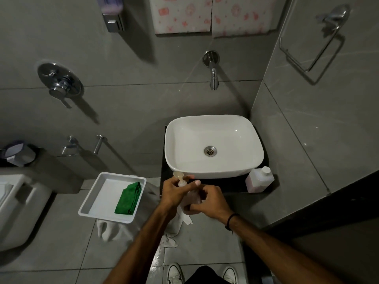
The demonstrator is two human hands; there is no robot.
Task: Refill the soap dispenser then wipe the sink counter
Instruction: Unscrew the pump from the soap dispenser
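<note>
I hold a small clear soap dispenser with a pump top in front of the white sink, just over the dark counter's front edge. My left hand grips its neck below the pump head. My right hand wraps the bottle's body from the right. A pale refill bottle with a white cap stands on the counter at the sink's right front corner. A folded green cloth lies in a white tray to the left.
The tray rests on something draped with a white towel. A wall tap juts out above the sink. A toilet stands at the far left. A wall-mounted dispenser hangs top left, a towel ring on the right wall.
</note>
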